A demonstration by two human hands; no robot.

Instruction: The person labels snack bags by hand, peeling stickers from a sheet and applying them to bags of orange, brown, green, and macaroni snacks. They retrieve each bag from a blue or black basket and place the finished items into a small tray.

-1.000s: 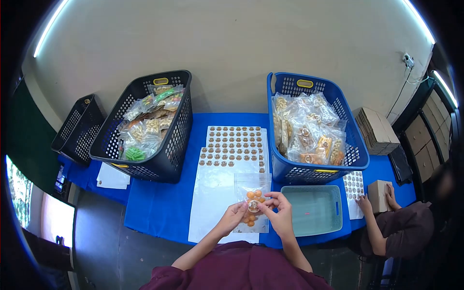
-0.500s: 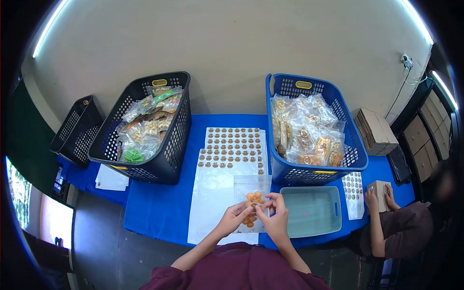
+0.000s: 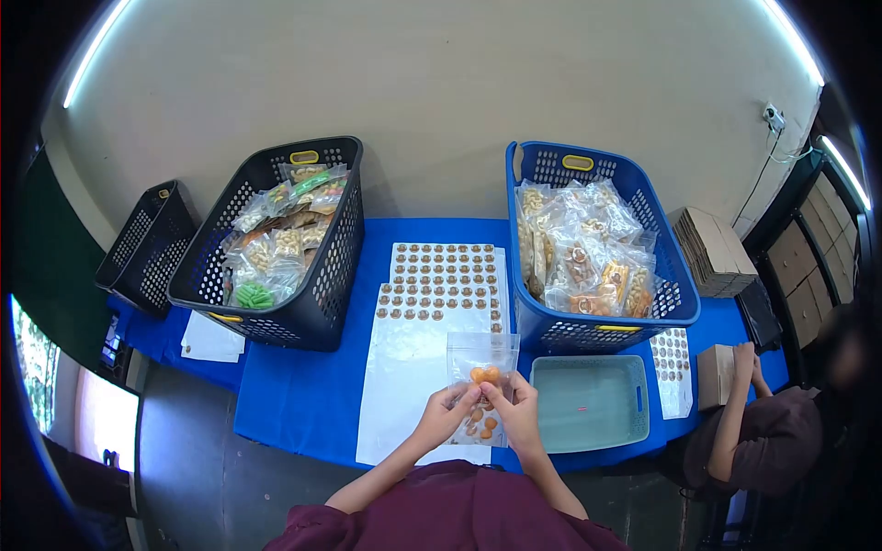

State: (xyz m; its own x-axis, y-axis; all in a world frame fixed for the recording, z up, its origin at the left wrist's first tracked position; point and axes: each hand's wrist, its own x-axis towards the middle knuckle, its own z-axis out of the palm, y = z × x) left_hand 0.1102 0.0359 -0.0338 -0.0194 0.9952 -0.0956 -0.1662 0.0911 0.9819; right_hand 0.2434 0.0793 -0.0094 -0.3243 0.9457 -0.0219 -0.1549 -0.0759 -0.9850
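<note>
A clear zip bag with round orange pieces lies over the white sticker sheet. My left hand pinches the bag's middle from the left. From the right, my right hand presses on the same spot, thumbs side by side. Orange pieces show above and below the thumbs. Whatever lies under the thumbs is hidden. Rows of round brown stickers fill the sheet's upper part.
A dark basket and a blue basket hold filled bags. Right of my hands sits a pale green tray. A person at the right has hands by a cardboard box; folded cartons stand behind.
My right hand's fingers have closed in towards the bag, and both thumbs now press side by side. The orange pieces have shifted inside it. The other person's hands have moved at the box.
</note>
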